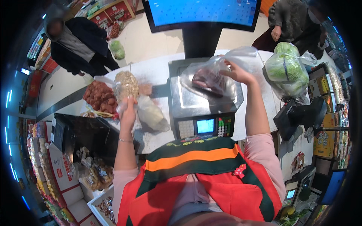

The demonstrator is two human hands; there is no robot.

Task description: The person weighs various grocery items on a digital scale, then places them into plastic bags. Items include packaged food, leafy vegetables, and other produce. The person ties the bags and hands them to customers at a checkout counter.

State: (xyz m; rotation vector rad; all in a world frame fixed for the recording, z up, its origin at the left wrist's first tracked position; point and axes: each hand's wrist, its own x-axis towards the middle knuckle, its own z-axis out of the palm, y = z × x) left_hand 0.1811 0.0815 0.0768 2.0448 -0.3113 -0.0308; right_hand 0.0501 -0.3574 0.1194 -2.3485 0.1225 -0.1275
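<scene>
On the metal platform of a digital weighing scale lies a clear plastic bag with a dark red, meat-like item inside. My right hand pinches the upper part of that bag, whose loose end trails to the right. My left hand grips clear plastic between a bag of tan, crumbly-looking food and a bag with a pale, whitish item. Which of these two bags the plastic belongs to, I cannot tell. A red net bag of roundish produce lies just left of my left hand.
Bagged Chinese cabbage stands at the right of the white counter. Behind the scale rises a monitor on a black stand. A black device sits at right. Two people stand across the counter, one at left, one at right.
</scene>
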